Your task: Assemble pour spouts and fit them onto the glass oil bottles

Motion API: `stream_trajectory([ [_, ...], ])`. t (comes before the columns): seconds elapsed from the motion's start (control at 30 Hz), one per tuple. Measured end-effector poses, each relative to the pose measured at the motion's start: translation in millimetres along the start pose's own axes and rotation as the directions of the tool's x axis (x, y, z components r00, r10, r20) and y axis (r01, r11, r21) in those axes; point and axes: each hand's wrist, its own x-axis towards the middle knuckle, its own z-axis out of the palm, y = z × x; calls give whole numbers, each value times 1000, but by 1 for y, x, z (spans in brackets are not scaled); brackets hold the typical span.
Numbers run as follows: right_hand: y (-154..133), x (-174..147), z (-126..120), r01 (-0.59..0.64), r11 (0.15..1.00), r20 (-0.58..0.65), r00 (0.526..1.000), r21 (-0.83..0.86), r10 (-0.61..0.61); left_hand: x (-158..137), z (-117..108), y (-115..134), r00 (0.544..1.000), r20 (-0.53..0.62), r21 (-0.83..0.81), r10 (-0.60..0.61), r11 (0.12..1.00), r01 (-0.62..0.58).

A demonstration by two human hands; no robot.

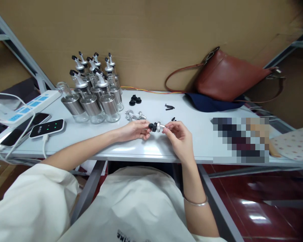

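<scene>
Between my two hands is a bottle pourer, lying sideways above the front of the table. My left hand is closed on its black ribbed stopper end. The fingers of my right hand pinch its silver spout end. Just behind my left hand lie several loose silver spout parts. Farther back sits a small group of black stoppers. Thin black pieces lie beyond my right hand, and another small black piece is close to its fingers.
Several glass and steel bottles, most with pourers, crowd the back left. Nearer the left edge are a power strip, a phone and a white-edged device with cables. A brown bag rests on dark blue cloth at right.
</scene>
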Motion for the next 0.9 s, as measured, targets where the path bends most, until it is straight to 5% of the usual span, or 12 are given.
stream_trajectory([
  [0.47, 6, -2, 0, 180, 983, -33, 983, -29, -181, -1, 6, 2, 999, -35, -27, -12, 1000, 11],
  [0.73, 4, -2, 1, 77, 996, -46, 996, -53, -80, 0, 6, 2, 1000, -28, 20, -6, 1000, 6],
  [0.9, 3, -2, 1, 16, 999, -4, 1000, -43, -16, -1, 12, -3, 991, -47, 191, 122, 975, -111],
])
